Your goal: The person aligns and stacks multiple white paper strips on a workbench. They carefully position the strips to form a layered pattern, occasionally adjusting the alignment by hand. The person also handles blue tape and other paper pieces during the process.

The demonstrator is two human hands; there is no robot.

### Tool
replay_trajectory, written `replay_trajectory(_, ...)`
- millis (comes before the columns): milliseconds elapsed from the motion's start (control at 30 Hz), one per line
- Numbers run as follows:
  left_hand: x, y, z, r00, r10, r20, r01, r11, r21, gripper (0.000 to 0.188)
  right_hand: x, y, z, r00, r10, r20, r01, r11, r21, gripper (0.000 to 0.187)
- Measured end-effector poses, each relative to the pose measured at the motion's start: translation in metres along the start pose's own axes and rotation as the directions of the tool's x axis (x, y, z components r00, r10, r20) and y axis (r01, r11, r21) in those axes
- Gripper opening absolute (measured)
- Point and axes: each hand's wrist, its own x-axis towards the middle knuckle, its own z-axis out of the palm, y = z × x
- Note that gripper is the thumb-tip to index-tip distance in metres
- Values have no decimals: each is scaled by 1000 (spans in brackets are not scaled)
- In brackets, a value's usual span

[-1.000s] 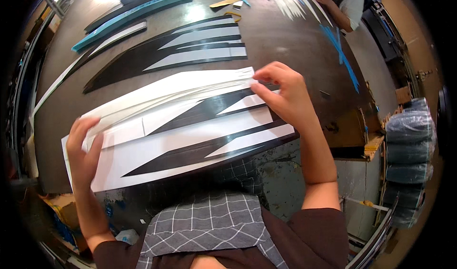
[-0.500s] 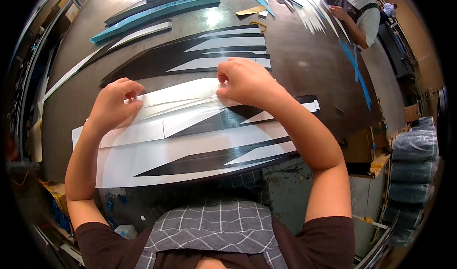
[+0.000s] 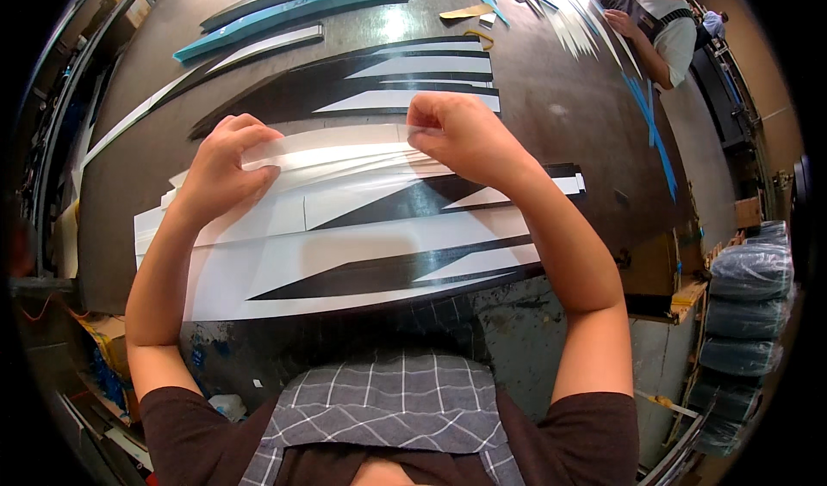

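Both hands curled: left hand (image 3: 226,163) and right hand (image 3: 452,133) pinch a clear film strip (image 3: 345,146), probably peeling, over the striped decal sheet (image 3: 362,245) on the worktop (image 3: 568,116).

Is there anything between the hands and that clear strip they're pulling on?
Nothing visible. The left hand and the right hand both grip the clear strip directly, one at each end, above the black and white sheet on the table.
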Motion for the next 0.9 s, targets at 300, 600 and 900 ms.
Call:
replay_trajectory(300,-38,3,-31,994,93,-49,-76,958,276,30,-42,-51,5,898,-396,-190,291,861,-418,11)
replay_trajectory(600,-105,3,-49,965,-117,236,184,941,-284,49,-50,-88,62,820,-527,-223,358,776,-519,15)
replay_trajectory(900,-130,-19,-41,951,-245,190,297,896,-331,21,-46,-82,68,983,-161,90,166,985,-50,39)
